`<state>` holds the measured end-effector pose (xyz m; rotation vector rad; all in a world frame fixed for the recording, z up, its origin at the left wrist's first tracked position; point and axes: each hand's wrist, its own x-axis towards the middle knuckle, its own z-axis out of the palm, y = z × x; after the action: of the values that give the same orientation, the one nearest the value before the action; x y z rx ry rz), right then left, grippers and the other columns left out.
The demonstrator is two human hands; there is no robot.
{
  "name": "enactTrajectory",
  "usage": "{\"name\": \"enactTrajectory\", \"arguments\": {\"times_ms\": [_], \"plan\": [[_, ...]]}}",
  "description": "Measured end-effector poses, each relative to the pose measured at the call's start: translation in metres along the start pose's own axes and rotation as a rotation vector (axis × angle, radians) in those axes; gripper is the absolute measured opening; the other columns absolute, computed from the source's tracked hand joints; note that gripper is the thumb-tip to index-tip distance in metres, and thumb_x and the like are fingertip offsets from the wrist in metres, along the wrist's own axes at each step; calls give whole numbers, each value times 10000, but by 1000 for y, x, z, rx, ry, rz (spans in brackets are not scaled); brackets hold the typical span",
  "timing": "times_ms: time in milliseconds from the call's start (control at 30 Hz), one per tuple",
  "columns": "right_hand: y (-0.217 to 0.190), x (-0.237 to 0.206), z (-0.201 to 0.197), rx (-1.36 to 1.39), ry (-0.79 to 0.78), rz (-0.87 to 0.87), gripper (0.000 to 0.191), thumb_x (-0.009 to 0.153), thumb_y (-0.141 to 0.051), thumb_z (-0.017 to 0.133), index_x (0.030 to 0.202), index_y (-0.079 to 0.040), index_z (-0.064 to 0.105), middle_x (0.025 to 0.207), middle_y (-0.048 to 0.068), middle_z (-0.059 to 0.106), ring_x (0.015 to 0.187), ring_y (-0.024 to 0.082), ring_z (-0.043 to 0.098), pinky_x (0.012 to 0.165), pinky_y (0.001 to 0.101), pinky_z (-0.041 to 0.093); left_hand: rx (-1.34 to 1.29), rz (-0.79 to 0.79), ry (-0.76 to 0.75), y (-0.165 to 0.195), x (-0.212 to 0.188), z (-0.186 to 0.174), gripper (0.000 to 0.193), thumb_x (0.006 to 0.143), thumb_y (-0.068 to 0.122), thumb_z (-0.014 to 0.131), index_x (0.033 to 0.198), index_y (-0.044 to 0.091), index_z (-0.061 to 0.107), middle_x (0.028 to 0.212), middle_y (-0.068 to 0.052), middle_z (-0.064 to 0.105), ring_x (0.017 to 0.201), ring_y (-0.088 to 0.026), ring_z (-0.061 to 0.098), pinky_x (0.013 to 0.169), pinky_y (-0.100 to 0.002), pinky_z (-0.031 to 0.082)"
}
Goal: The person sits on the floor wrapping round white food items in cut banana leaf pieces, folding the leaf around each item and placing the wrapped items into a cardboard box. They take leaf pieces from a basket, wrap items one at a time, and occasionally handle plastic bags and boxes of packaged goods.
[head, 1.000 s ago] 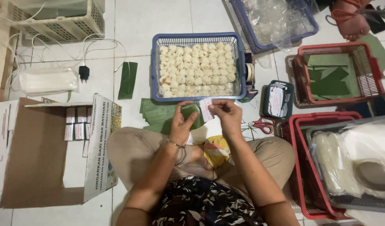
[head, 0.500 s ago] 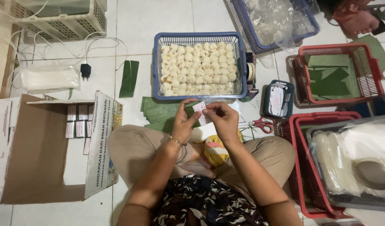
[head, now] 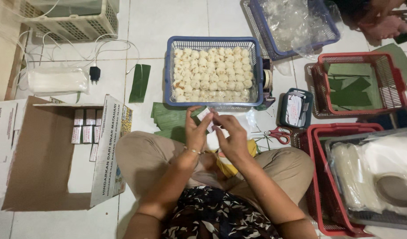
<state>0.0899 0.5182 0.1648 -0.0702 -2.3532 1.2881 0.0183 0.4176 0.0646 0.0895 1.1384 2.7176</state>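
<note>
I sit cross-legged on a white tiled floor. My left hand (head: 195,128) and my right hand (head: 232,137) are close together above my lap, both pinching a small white piece of paper or label (head: 208,117). A stack of green leaves (head: 170,120) lies on the floor just past my hands. Beyond it stands a blue basket (head: 212,42) filled with several rows of pale round cakes (head: 212,73). Something yellow (head: 230,168) rests in my lap, mostly hidden by my right hand.
An open cardboard box (head: 44,150) with small packets lies at left. Red-handled scissors (head: 278,134), a small dark tray (head: 296,108), a red basket of leaf pieces (head: 356,86), another red basket (head: 318,177) with plastic wrap, a blue basket (head: 296,22) with plastic bags, a charger (head: 95,73).
Both hands drew slightly nearer to me and closer together, still working the small white piece between the fingers. Nothing else moved.
</note>
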Motion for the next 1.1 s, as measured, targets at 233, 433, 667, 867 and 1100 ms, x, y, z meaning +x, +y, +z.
{"name": "enactTrajectory", "arguments": {"times_ms": [233,433,667,867,1100], "plan": [[6,7,-7,-177,-106,-127,498,877,-145,770,1326,-47,580,1220,164,645,1071,354,632,944,452,495,-98,-140,-229,32,-7,17,593,914,18,583,1489,49,442,1312,-123,652,1247,-191,627,1070,-296,526],[34,10,-20,-389,-69,-177,448,895,-102,732,1339,-140,678,1271,201,588,1057,337,592,903,438,505,113,-232,-189,5,13,-6,312,975,8,684,1280,-25,629,1238,-88,645,1136,-171,620,958,-304,548],[184,37,-49,105,352,228,463,986,-221,669,1409,-77,549,1297,119,581,1161,242,574,938,352,493,176,-470,19,-39,19,-12,181,968,122,695,1127,36,681,1032,-58,670,873,-165,684,628,-391,653],[296,81,-94,72,139,780,289,1013,-302,671,1221,-102,678,1091,61,702,1005,180,649,865,334,504,175,-445,-10,-44,27,10,129,972,115,689,1096,99,654,1051,-9,647,886,-135,655,583,-361,606],[297,95,-113,466,29,975,125,932,-150,693,1006,-50,707,951,40,698,827,201,687,695,376,608,88,-435,-53,-35,27,31,93,990,102,666,1074,112,628,1159,-79,673,976,-193,669,659,-385,621]]}}
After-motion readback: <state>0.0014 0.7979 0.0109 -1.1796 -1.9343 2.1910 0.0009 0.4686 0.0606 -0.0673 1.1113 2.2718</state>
